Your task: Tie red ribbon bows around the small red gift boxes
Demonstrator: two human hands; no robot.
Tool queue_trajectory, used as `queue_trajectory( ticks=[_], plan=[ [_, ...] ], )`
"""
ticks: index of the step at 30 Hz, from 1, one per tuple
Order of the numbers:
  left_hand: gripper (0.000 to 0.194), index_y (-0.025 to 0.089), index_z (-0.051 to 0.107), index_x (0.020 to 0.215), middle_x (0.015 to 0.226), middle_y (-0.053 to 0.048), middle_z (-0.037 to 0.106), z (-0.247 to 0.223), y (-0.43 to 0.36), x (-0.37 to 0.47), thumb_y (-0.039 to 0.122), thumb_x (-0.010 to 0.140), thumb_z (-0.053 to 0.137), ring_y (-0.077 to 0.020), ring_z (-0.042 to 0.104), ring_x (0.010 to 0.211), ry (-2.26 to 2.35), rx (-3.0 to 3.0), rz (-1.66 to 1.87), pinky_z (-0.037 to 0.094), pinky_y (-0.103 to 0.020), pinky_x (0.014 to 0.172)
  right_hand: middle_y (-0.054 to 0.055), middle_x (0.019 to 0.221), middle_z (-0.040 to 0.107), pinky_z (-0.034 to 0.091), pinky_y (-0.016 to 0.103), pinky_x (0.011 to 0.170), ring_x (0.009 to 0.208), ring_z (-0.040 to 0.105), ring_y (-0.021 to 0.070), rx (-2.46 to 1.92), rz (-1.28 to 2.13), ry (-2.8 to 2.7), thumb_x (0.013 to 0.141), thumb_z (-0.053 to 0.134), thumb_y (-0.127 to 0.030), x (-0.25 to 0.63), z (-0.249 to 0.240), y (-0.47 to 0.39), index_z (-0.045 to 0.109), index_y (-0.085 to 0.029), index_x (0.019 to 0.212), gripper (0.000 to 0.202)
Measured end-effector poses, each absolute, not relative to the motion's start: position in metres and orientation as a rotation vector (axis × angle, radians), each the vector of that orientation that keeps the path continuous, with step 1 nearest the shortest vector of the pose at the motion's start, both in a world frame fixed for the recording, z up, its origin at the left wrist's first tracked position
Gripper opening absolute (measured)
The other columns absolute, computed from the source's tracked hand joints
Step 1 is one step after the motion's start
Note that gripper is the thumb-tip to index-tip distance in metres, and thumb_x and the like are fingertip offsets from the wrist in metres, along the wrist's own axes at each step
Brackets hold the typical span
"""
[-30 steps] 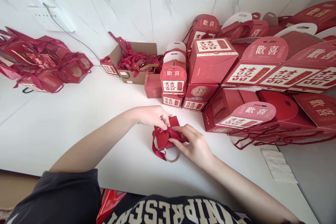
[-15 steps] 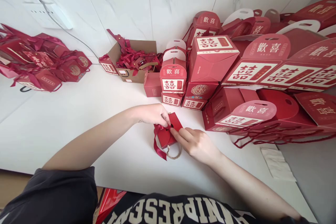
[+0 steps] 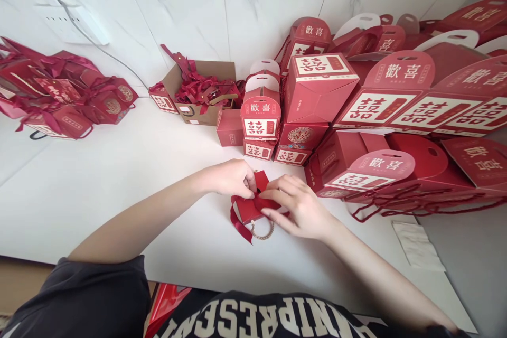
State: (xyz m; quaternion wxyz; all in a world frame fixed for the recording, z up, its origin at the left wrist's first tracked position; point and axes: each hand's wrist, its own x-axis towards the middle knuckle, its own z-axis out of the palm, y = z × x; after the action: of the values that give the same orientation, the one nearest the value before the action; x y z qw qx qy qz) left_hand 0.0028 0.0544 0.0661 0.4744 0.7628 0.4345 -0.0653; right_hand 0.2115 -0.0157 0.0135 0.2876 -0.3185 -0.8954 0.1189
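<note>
small red box [image 3: 246,212] on the white desk [image 3: 186,253], right in front of the person, between both hands. dark red ribbon [image 3: 240,225] across its top, one tail hanging over the left side onto the desk. twisted tan cord handle [image 3: 262,238] loops out at the near edge.

left hand [image 3: 233,178] comes in from the left, over the box top; thumb and fingertips together, grip pinching the ribbon near the middle. right hand [image 3: 304,210] at the box's right side, fingers and thumb bent around more of the ribbon; can't tell if that grip is clenched or loose.

behind: stacked small boxes [image 3: 260,129], red with white label panels; left of them, a cardboard carton [image 3: 203,115] full of loose ribbons [image 3: 198,87]. right: large red boxes [image 3: 380,108] in rows, dark red cords at the near side. white folded sheet [image 3: 418,245] near the right edge. far left: pile of ribboned boxes [image 3: 73,122] by the wall.
</note>
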Motion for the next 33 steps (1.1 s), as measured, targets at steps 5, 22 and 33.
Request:
queue_trajectory(
  ticks=[5, 22, 33],
  plan=[
    [0.013, 0.021, 0.074, 0.077, 0.069, 0.002, 0.071, 0.071, 0.030, 0.006, 0.019, 0.070, 0.063, -0.0140, 0.062, 0.063, 1.215, 2.199, -0.031, 0.042, -0.023, 0.057, 0.008, 0.113, 0.067, 0.045, 0.041, 0.097, 0.108, 0.057, 0.0217, -0.813, 0.654, -2.248, 0.099, 0.047, -0.020, 0.211, 0.008, 0.010, 0.062, -0.021, 0.113, 0.020],
    [0.012, 0.024, 0.070, 0.079, 0.072, 0.004, 0.074, -0.001, 0.010, -0.020, 0.019, 0.086, 0.061, -0.0081, 0.061, 0.059, 1.057, 2.710, 1.042, 0.046, -0.022, 0.060, 0.003, 0.085, 0.067, 0.047, 0.032, 0.077, 0.077, 0.061, 0.0161, -0.812, 0.620, -2.205, 0.089, 0.062, -0.017, 0.200, -0.003, 0.021, 0.070, -0.020, 0.092, 0.010],
    [0.011, 0.023, 0.070, 0.079, 0.073, 0.003, 0.075, 0.002, 0.010, -0.020, 0.018, 0.085, 0.062, -0.0077, 0.062, 0.059, 1.017, 2.690, 1.073, 0.048, -0.021, 0.059, 0.005, 0.093, 0.066, 0.046, 0.035, 0.084, 0.088, 0.060, 0.0189, -0.744, 0.603, -2.336, 0.088, 0.060, -0.016, 0.206, 0.007, 0.030, 0.067, -0.021, 0.095, 0.011]
  ],
)
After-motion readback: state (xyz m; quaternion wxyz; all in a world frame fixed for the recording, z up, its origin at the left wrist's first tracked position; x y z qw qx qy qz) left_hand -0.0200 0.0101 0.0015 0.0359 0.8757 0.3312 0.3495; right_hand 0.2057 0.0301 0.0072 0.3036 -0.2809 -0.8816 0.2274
